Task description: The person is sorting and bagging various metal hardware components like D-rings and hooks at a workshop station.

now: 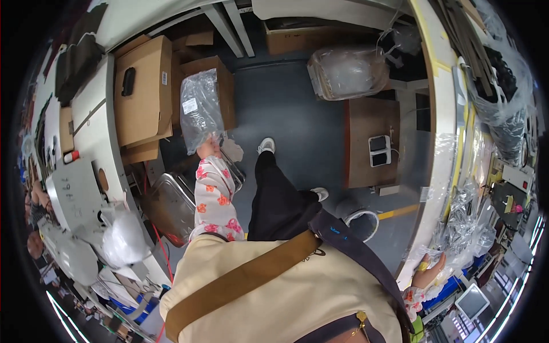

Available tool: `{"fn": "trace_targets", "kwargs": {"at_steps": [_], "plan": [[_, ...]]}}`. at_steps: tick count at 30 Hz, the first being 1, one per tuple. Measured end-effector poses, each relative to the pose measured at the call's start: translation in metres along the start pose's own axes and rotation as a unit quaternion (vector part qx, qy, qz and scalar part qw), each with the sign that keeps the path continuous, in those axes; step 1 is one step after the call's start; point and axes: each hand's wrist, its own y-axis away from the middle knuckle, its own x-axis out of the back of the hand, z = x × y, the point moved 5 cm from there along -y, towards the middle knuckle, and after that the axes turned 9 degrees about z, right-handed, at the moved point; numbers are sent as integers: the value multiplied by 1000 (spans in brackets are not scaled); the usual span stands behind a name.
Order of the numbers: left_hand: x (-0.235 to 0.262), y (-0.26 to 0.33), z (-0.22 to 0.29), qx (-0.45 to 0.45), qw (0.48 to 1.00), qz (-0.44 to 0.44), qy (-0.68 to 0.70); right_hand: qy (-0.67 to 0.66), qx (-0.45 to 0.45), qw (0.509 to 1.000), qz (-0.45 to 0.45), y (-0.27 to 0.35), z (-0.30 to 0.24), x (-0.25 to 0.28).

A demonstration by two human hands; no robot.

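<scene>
My left hand (210, 148) is closed on the lower end of a clear plastic bag (201, 106) with a white label. The bag is stretched out in front of an open cardboard box (225, 94), and its contents are hard to make out. Far to the right, at the edge of the side table, my right hand (428, 273) has its thumb and a finger apart. Something yellow shows at one of its fingertips. Crumpled clear plastic (463, 228) lies close beside that hand, and I see nothing firmly gripped in it.
Large cardboard boxes (143, 91) stand at the left, with a black object on top. A metal-framed chair (171, 203) is below them. Ahead right is a plastic-wrapped bin (349, 73); nearer are a brown wooden board (372, 126) and a waste bin (361, 224). Tables flank both sides.
</scene>
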Motion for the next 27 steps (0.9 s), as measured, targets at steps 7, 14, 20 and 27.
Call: {"fn": "trace_targets", "kwargs": {"at_steps": [7, 14, 20, 27], "plan": [[-10, -129, 14, -22, 976, 105, 188, 150, -82, 983, -65, 24, 25, -8], [3, -179, -22, 196, 979, 47, -42, 133, -111, 983, -57, 27, 12, -10], [-87, -132, -49, -13, 866, -331, -374, -17, -225, 974, 11, 25, -25, -23], [-235, 385, -63, -240, 474, -746, -402, -181, -349, 912, 113, 91, -12, -26]]}}
